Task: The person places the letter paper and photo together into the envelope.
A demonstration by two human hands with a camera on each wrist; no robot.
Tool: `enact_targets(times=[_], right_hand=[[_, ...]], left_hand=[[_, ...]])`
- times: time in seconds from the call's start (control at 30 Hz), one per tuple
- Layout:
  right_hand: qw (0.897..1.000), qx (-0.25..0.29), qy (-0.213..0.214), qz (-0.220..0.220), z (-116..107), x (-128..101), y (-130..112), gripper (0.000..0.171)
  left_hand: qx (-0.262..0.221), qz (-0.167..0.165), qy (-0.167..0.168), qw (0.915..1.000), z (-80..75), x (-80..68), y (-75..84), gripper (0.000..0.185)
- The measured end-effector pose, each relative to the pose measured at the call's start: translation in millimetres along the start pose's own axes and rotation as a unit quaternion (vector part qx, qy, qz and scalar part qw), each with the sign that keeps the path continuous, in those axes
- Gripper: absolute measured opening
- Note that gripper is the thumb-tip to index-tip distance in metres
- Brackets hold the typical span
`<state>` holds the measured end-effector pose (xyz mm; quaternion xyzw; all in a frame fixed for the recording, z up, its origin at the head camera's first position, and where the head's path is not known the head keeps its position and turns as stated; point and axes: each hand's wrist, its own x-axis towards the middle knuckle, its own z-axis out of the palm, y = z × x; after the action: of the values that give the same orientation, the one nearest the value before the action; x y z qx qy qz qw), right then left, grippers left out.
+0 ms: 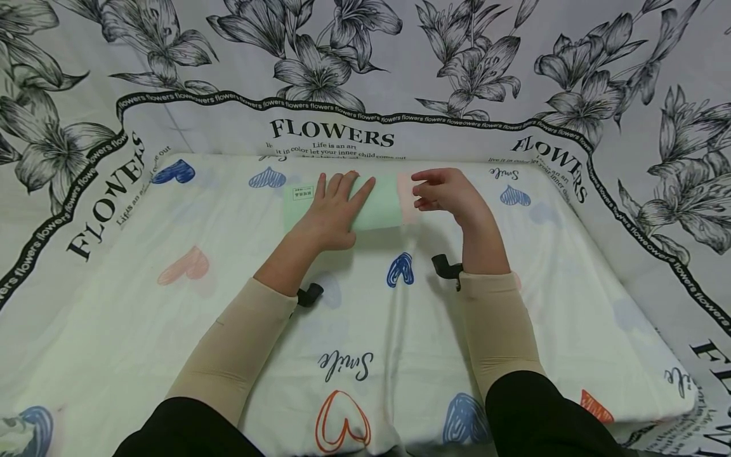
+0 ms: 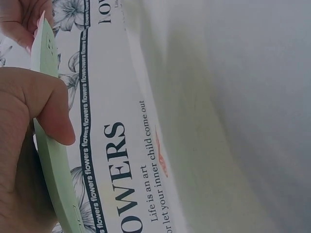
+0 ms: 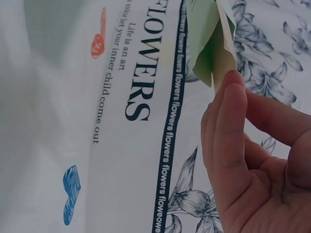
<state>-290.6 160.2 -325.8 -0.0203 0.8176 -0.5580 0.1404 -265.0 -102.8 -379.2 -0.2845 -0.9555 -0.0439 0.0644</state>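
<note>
Left hand point(image 1: 331, 212) fingers flat on towel point(image 1: 381, 204) — right hand point(image 1: 448, 190) at its end

- The head view looks forward and down from above the person's arms, taking in the whole heart-print sheet point(image 1: 400, 355) and the flower-print backdrop point(image 1: 365, 63) behind it.
- The left wrist view sits very close beside the left hand point(image 2: 24, 145), turned sideways, facing along the green folded cloth point(image 2: 53, 165) toward the backdrop lettering.
- The right wrist view is equally close, beside the right hand point(image 3: 252, 165), also turned sideways, facing the backdrop.
- All three views share the green cloth and the "FLOWERS" lettering point(image 1: 332, 132); the left wrist view also catches the right hand's fingers.
</note>
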Motion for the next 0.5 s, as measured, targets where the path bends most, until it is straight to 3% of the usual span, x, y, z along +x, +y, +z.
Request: enact_targets(times=[0.5], right_hand=[[0.999,0.002,-0.04,-0.013,9.2,-3.0,-6.2,0.044]], left_hand=[[-0.001,-0.011,0.003,0.9999,0.3,0.4,0.0,0.102]])
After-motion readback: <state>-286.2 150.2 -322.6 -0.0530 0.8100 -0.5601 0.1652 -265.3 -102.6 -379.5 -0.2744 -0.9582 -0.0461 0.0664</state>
